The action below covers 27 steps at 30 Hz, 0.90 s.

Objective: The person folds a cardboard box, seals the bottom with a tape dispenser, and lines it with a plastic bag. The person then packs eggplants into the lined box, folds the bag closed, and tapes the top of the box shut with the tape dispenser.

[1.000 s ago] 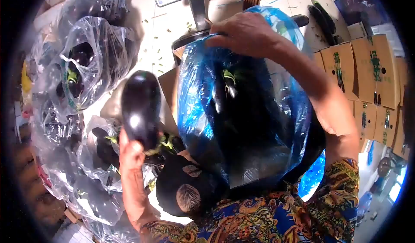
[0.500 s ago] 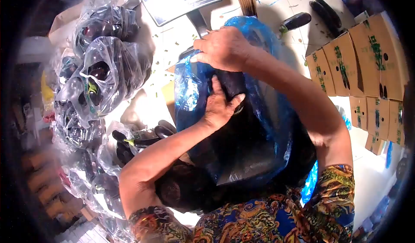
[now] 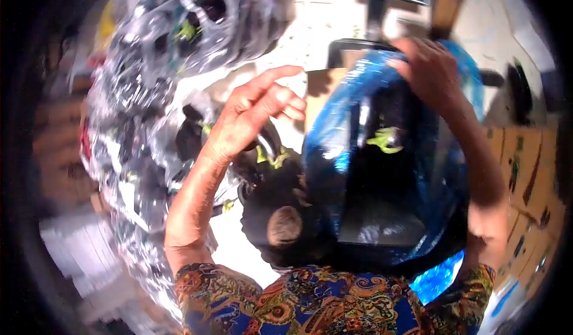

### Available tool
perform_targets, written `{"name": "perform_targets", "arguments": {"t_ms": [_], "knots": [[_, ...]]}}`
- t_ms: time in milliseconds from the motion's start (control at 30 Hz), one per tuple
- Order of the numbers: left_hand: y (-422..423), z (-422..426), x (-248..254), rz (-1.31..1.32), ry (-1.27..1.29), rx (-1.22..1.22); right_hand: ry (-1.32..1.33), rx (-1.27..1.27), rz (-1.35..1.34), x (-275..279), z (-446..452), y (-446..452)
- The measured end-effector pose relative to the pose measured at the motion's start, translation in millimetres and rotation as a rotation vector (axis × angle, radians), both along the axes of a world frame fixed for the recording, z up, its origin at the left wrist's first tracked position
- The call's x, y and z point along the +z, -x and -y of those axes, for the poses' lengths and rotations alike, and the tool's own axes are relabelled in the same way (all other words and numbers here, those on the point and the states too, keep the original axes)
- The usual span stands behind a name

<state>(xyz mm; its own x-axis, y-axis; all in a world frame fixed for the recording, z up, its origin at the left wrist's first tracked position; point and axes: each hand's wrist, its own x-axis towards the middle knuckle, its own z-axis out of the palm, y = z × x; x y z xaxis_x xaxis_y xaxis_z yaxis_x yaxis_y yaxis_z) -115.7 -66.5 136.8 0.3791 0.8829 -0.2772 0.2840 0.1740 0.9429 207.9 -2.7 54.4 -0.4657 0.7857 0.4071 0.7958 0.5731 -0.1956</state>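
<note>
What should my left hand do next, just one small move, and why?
I'd probably lower the left hand to the nearby eggplant: that hand looks empty, while the right hand holds the rim of the open blue bag, where a bagged eggplant already lies.

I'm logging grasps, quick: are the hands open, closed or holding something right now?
Left hand: open, fingers loosely bent, nothing visible in it.
Right hand: closed, holding the blue bag at its rim.

Multicoloured paisley shirt (image 3: 340, 304), short sleeves (image 3: 204, 288)
</note>
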Motion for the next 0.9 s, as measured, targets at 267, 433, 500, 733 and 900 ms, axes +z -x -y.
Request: {"name": "perform_targets", "arguments": {"t_ms": [267,433,500,733,900], "knots": [[207,156,-279,-0.606,0.030,0.595,-0.055,-0.006,0.206,26,9,8],[138,164,-348,-0.910,-0.021,0.648,0.022,0.002,0.234,30,14,17],[106,145,-359,-1.119,-0.066,0.740,0.099,-0.020,0.232,27,14,15],[97,110,-344,-1.306,-0.067,0.910,0.005,-0.041,0.292,14,10,10],[127,107,-343,-0.536,0.131,0.614,-0.012,-0.036,0.298,15,8,9]]}}
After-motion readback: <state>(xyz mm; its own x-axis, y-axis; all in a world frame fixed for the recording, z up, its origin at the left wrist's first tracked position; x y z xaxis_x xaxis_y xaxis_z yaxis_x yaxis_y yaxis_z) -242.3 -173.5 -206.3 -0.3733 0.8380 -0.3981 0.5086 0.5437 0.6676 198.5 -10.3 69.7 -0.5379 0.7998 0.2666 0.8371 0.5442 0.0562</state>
